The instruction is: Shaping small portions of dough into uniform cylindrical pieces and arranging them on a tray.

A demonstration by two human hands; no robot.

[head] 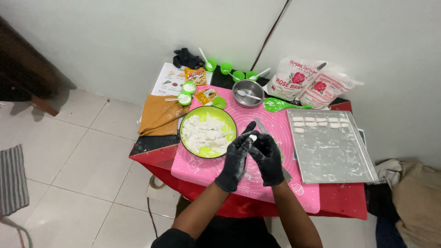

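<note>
Over the pink silicone mat [275,133]: both gloved hands work one small white dough piece [252,137].

The left hand [236,158] and the right hand [268,156], in black gloves, close their fingertips on the dough piece, holding it between them above the mat, just beside the green bowl [229,120] of white dough chunks. The piece appears soft, light and slightly tacky, likely to deform under pressure; a gentle fingertip grip at its sides seems suitable. A floured metal tray [330,151] lies to the right of the hands on the counter [349,200], with shaped pieces [319,122] in rows at its far end. A small steel bowl [248,93] with a spoon stands behind the mat.
</note>
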